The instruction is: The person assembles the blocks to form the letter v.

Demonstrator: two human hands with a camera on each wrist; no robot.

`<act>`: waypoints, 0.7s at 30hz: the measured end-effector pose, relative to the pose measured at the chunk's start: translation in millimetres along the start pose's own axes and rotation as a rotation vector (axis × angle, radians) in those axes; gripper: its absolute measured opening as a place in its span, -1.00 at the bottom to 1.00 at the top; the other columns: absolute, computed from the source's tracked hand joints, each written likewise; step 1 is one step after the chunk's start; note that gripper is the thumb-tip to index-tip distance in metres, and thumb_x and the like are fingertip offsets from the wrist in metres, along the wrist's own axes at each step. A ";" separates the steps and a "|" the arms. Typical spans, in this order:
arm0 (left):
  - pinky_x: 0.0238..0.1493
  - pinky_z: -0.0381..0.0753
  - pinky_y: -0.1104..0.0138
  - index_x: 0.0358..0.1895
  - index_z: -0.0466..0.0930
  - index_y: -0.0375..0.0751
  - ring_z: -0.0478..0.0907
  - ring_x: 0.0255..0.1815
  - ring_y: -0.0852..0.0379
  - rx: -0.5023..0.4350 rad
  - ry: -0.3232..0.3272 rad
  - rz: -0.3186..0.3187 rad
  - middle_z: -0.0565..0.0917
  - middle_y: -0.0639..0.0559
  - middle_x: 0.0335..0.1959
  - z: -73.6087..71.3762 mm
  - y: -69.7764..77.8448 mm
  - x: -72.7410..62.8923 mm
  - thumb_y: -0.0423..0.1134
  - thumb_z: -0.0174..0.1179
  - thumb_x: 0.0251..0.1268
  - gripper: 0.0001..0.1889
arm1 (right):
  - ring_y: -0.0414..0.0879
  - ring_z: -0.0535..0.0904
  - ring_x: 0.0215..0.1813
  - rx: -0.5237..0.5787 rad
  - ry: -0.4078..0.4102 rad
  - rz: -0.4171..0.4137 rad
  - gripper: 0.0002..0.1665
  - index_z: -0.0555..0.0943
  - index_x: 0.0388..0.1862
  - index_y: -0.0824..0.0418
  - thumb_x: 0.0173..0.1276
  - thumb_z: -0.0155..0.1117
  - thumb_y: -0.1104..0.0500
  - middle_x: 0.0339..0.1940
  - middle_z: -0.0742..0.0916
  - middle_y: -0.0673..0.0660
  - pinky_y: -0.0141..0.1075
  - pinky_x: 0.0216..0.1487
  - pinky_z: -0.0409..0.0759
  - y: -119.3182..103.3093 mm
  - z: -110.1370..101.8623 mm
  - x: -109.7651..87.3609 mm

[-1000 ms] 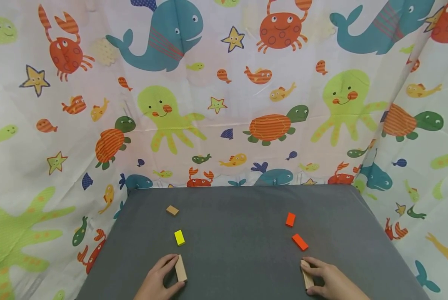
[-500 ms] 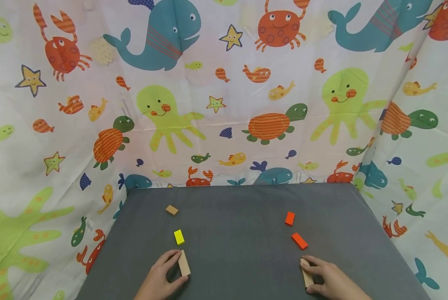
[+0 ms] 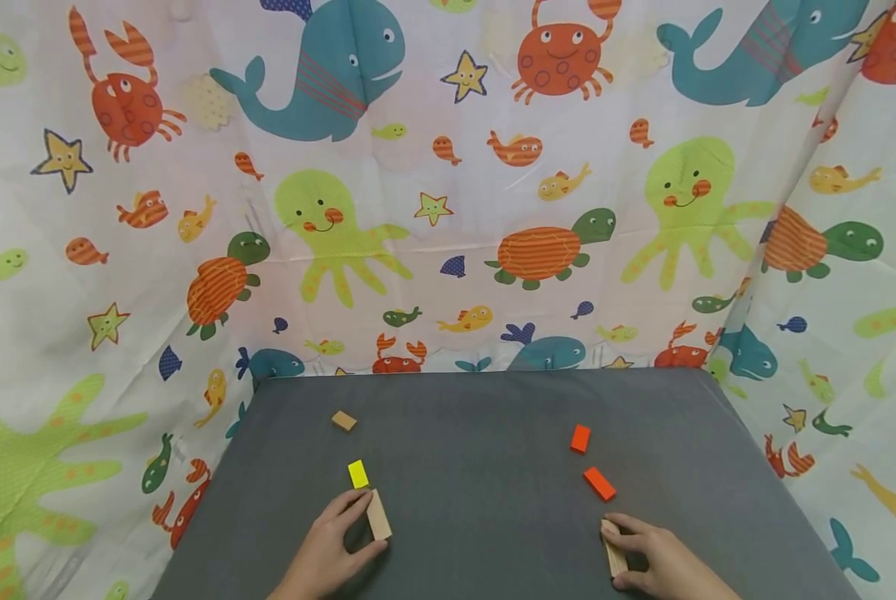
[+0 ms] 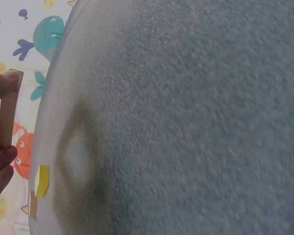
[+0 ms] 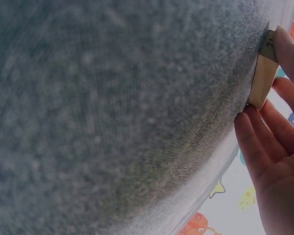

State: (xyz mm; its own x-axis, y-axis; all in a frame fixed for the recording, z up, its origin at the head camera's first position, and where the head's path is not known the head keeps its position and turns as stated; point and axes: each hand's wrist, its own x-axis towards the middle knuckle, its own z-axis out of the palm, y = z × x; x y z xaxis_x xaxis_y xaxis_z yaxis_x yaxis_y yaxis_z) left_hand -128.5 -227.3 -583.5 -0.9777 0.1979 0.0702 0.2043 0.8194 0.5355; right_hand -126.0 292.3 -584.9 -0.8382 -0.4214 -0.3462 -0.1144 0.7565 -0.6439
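My left hand [image 3: 329, 543] pinches a pale wooden block [image 3: 379, 517] end to end between thumb and fingers. In the left wrist view this block [image 4: 10, 110] is raised over the grey surface, and a soft shadow lies beneath. A small yellow block [image 3: 358, 474] lies just beyond the left fingertips. Over on the right, my right hand [image 3: 656, 557] grips a second pale wooden block [image 3: 616, 560] by its two ends, down at the cloth. Dark printed marks show on one end of that block [image 5: 263, 81] in the right wrist view.
Farther back on the left lies a small tan block [image 3: 344, 421]. Two orange-red blocks [image 3: 580, 438] sit beyond the right hand, one nearer it. Grey cloth covers the table [image 3: 478, 467], and a curtain [image 3: 448, 183] printed with sea animals hangs behind and at both sides.
My left hand has moved forward and a little to the right, carrying its wooden block closer to the yellow one. The right hand and its block have stayed in place.
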 end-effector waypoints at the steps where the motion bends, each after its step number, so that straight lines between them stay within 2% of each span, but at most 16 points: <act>1: 0.11 0.67 0.08 0.39 0.52 -0.09 0.56 0.24 -0.01 -0.001 0.003 0.000 0.52 0.02 0.30 0.7 0.6 0.9 0.26 0.42 0.09 -0.19 | 0.37 0.50 0.33 0.005 0.000 0.002 -0.03 0.54 0.38 0.20 0.02 0.58 -0.20 0.40 0.54 0.30 0.22 0.15 0.56 0.2 0.1 0.2; 14: 0.12 0.66 0.08 0.36 0.54 -0.09 0.55 0.24 0.00 0.035 0.046 0.035 0.55 0.02 0.27 5.7 8.3 10.9 0.19 0.47 0.08 -0.22 | 0.38 0.49 0.34 0.036 -0.005 0.027 -0.03 0.53 0.39 0.21 0.03 0.58 -0.16 0.42 0.52 0.31 0.22 0.14 0.57 -1.4 0.2 1.0; 21: 0.12 0.65 0.05 0.35 0.55 -0.13 0.54 0.24 -0.01 0.025 0.038 0.057 0.55 0.00 0.27 8.4 13.5 13.8 0.18 0.46 0.10 -0.22 | 0.41 0.47 0.34 0.044 -0.008 0.026 -0.03 0.52 0.39 0.23 0.03 0.59 -0.15 0.41 0.52 0.33 0.24 0.16 0.54 -1.5 0.9 1.0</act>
State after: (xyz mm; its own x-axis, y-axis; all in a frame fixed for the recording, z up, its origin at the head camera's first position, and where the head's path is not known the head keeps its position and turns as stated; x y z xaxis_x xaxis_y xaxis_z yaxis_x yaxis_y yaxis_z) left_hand -138.9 -209.0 -582.4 -0.9655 0.2247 0.1320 0.2605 0.8204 0.5090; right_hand -126.2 290.3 -585.0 -0.8360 -0.4065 -0.3685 -0.0693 0.7445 -0.6640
